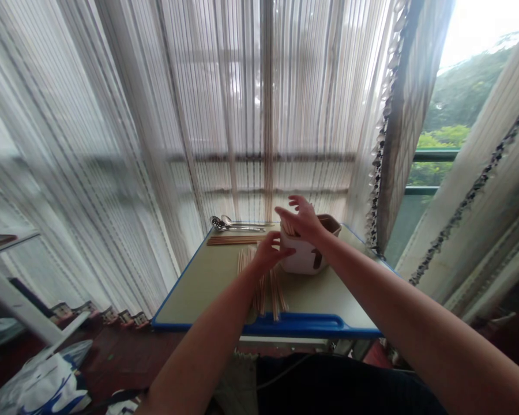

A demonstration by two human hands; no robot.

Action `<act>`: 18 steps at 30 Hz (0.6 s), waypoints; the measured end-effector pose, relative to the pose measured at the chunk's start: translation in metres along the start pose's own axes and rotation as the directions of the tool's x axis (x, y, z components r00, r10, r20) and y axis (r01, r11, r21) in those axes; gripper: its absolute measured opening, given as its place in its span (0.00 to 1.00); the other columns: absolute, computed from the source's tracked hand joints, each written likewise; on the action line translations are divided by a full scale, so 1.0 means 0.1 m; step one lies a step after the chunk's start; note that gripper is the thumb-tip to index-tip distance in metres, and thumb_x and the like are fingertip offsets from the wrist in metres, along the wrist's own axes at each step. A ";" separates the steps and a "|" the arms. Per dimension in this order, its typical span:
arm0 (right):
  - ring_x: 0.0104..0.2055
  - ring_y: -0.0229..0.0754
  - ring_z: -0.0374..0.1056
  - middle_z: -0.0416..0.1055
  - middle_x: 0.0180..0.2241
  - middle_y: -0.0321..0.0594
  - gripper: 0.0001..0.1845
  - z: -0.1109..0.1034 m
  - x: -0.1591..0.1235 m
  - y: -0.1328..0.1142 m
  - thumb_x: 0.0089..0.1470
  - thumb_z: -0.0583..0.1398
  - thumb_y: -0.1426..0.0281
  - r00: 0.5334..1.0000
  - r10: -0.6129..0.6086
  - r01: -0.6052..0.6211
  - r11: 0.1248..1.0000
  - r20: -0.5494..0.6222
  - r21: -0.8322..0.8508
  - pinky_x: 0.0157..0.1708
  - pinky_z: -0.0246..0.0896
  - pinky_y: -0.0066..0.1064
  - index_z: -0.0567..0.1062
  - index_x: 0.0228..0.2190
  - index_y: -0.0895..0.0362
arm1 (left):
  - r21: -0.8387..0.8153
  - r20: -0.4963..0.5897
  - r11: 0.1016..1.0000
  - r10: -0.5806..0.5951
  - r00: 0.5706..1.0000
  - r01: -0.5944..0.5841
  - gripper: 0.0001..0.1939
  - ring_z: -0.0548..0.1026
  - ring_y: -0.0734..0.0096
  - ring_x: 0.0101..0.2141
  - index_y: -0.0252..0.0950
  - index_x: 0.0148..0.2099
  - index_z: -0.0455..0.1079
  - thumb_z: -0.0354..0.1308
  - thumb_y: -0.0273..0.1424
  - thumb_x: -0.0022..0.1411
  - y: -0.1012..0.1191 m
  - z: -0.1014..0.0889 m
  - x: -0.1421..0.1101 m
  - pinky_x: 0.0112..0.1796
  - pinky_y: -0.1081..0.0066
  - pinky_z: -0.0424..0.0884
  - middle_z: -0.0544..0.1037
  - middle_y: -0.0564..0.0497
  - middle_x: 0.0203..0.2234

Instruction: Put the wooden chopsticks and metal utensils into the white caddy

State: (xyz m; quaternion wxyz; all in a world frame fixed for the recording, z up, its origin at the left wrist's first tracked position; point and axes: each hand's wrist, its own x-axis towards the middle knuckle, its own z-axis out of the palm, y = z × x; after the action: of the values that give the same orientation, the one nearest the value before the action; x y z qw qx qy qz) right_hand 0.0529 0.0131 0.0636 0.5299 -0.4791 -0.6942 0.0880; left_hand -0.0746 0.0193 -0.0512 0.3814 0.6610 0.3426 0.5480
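Observation:
A white holder [300, 259] with a brown inside stands toward the back right of the small table. My left hand [269, 253] is at its left side, thumb against the front wall and fingers curved along the side. Over the holder's opening is my right hand [303, 220], its fingers apart. Below those fingers, a few chopsticks [289, 229] stand inside the holder. Loose chopsticks [277, 297] lie spread on the table, partly hidden by my left forearm. Farther back, a row of darker chopsticks [231, 240] lies side by side.
A slotted ladle [218, 223] and another metal spoon [227, 220] lie at the table's back left. The table [190, 294] has a blue rim and a front groove. Curtains [263, 115] hang directly behind it. A plastic bag [52, 383] is on the floor at left.

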 end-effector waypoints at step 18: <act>0.28 0.37 0.65 0.71 0.25 0.37 0.08 -0.15 0.08 0.25 0.49 0.56 0.66 0.985 0.092 -0.070 0.985 0.144 -0.156 0.30 0.57 0.28 0.73 0.26 0.58 | -0.016 -0.007 1.000 -0.017 1.000 0.017 0.28 0.72 0.69 0.36 0.37 0.43 0.65 0.70 0.37 0.38 0.07 0.00 0.00 0.31 0.71 0.71 0.74 0.49 0.37</act>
State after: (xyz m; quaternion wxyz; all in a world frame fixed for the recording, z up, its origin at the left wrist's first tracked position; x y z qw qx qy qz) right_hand 0.0798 0.0261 0.0599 0.4345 -0.5375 -0.7167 0.0929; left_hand -0.0744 0.0158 -0.0453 0.3900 0.6531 0.3453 0.5497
